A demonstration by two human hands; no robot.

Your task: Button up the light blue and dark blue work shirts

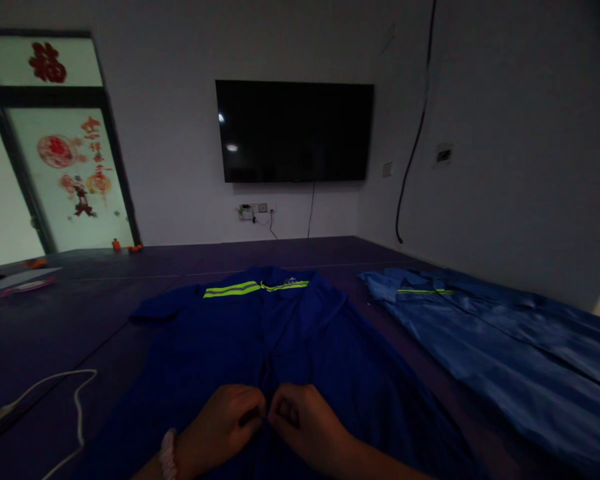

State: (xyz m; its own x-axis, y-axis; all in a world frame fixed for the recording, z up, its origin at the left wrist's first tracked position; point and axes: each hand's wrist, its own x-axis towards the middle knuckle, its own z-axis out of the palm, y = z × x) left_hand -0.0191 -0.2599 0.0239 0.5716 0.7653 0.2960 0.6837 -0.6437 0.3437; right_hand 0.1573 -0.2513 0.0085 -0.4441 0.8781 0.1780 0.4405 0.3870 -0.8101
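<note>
A dark blue work shirt point(195, 360) with yellow-green reflective stripes across the chest lies spread out in front of me, collar end away from me. My left hand point(233, 417), with a pale scrunchie on its wrist, pinches one edge of the front opening near the lower middle. Close beside it, my right hand point(305, 420) has its fingers curled in a pinch on the facing edge. The fingertips of both hands nearly meet at the placket. Whether a button sits between them is too dark to tell.
To the right lies a lighter blue garment point(480, 340) with a thin yellow stripe. A white cable point(80, 400) curls at the lower left. Small orange objects point(135, 249) sit by the glass door. A television point(295, 133) hangs on the wall, and a black cable point(414, 147) dangles right of it.
</note>
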